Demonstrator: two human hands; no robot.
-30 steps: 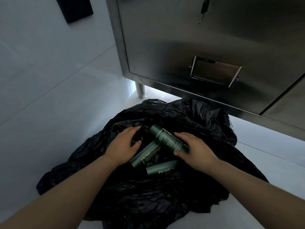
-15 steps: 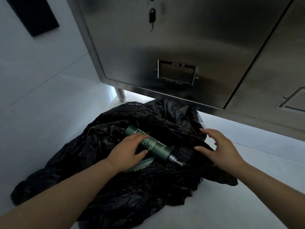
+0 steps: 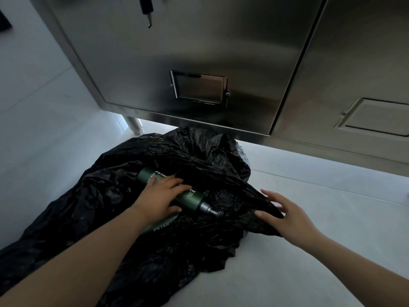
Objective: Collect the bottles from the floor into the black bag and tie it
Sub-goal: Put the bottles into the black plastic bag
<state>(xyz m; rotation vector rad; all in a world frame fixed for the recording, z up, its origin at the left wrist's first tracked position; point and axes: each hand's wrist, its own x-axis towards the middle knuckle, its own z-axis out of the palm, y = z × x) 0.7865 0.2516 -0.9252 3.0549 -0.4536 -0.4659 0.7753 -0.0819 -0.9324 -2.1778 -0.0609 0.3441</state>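
Note:
A crumpled black bag (image 3: 93, 209) lies spread on the pale floor. A dark green bottle (image 3: 192, 200) with white lettering and a grey pump neck rests in its folds. My left hand (image 3: 160, 198) lies over the middle of this bottle, fingers curled around it. A second green bottle (image 3: 162, 224) shows partly under my left wrist. My right hand (image 3: 285, 214) is at the bag's right edge, fingers spread, touching the plastic.
A stainless steel cabinet (image 3: 199, 52) stands right behind the bag, with a recessed handle plate (image 3: 199, 88), a key (image 3: 146, 9) hanging in its lock and a round leg (image 3: 132, 125). Bare pale floor (image 3: 321, 218) lies to the right and left.
My right hand let go of the top bottle and moved right to the bag's edge. My left hand moved onto that bottle. The third bottle is now out of sight.

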